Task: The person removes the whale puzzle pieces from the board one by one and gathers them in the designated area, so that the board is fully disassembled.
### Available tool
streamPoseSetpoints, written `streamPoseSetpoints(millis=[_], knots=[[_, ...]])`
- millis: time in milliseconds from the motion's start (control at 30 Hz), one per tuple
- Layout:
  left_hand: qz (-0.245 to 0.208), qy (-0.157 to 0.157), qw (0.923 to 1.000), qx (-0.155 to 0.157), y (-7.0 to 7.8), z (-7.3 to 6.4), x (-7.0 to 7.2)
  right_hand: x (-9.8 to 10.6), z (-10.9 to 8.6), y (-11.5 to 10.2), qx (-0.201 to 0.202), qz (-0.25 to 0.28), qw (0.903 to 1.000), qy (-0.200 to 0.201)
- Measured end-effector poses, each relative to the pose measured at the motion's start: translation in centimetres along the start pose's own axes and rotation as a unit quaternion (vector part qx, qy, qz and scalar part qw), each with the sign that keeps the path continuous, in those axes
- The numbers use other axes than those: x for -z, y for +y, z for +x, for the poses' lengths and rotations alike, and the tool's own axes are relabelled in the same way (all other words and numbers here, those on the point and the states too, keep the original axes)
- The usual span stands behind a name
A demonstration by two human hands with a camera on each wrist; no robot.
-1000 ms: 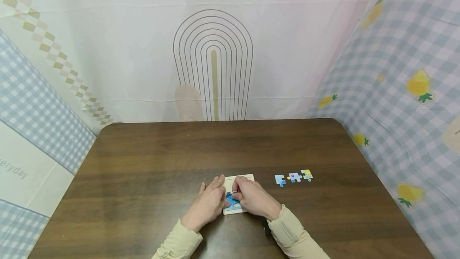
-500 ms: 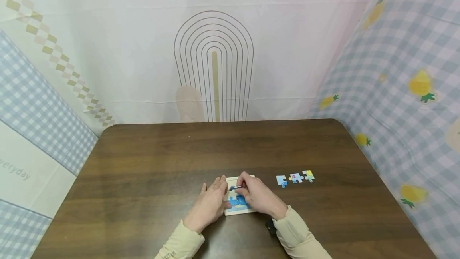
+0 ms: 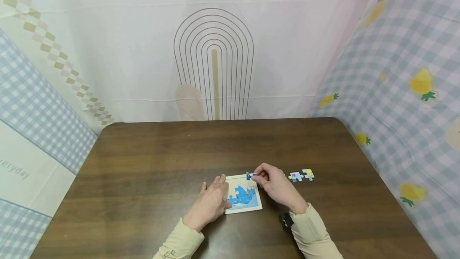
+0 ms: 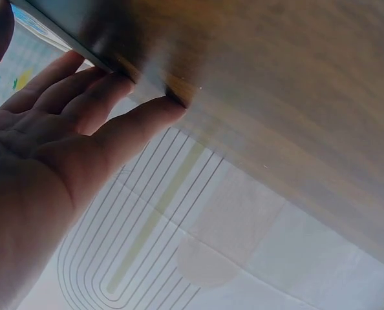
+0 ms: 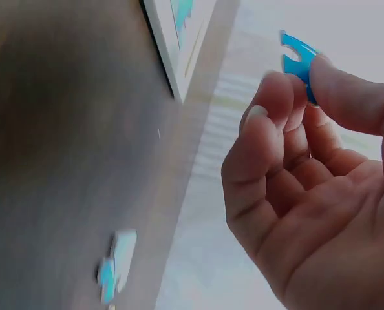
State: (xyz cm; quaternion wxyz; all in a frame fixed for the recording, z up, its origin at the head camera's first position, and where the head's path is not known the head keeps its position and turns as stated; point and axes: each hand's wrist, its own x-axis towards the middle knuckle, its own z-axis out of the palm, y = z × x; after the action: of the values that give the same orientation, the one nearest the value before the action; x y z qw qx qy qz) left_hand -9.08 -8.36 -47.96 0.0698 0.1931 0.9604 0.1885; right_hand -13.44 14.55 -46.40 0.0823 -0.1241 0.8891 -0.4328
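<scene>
Right hand [image 3: 279, 186] shifted rightward, fingers pinching blue piece [image 5: 300, 66] near puzzle board [image 3: 248, 210]; left hand [image 3: 209, 203] unmoved, fingers outstretched.

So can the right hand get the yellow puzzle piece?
Probably yes: nothing covers the yellow puzzle piece, and the right hand is near, though it may need to set down the blue piece it pinches.

Brown wood tabletop [image 3: 154, 159] with round far corners and a soft shine [image 3: 233, 233] near the front. Behind it, a white cloth [image 3: 136, 59] with a rainbow [image 3: 214, 79] of thin dark lines and a pale pink shape [image 3: 189, 101]. On the right, blue-and-white checked cloth [image 3: 388, 111] with yellow pineapples [image 3: 420, 81]. On the left, blue checks [image 3: 36, 89] and a row of tan diamonds [image 3: 46, 47].
</scene>
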Motion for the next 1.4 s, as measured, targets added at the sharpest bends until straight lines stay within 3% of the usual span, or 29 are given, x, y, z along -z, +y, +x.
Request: streamPoseSetpoints(millis=[300, 467, 733, 1000, 1133, 1400], knots=[[-0.017, -0.005, 0.9998, -0.004, -0.2, 0.0, 0.1, 2.7, -0.9, 0.9, -0.046, -0.018, 0.9972, 0.057], [-0.018, -0.023, 0.9996, 0.002, -0.2, -0.1, 0.1, 4.2, -1.7, 1.7, -0.067, -0.012, 0.9958, 0.06], [-0.01, -0.016, 0.9998, -0.005, -0.1, -0.2, 0.2, 6.6, -3.0, 2.9, -0.085, -0.054, 0.9937, 0.048], [-0.012, -0.015, 0.9998, -0.005, -0.1, -0.3, 0.1, 6.2, -3.8, 4.2, -0.124, -0.075, 0.9892, 0.02], [-0.016, -0.013, 0.9998, -0.005, -0.1, -0.4, 0.2, 5.8, -3.9, 4.4, -0.139, -0.079, 0.9867, 0.029], [-0.022, -0.016, 0.9996, -0.005, -0.1, -0.4, 0.2, 5.7, -4.3, 4.5, -0.159, -0.15, 0.9754, 0.03]])
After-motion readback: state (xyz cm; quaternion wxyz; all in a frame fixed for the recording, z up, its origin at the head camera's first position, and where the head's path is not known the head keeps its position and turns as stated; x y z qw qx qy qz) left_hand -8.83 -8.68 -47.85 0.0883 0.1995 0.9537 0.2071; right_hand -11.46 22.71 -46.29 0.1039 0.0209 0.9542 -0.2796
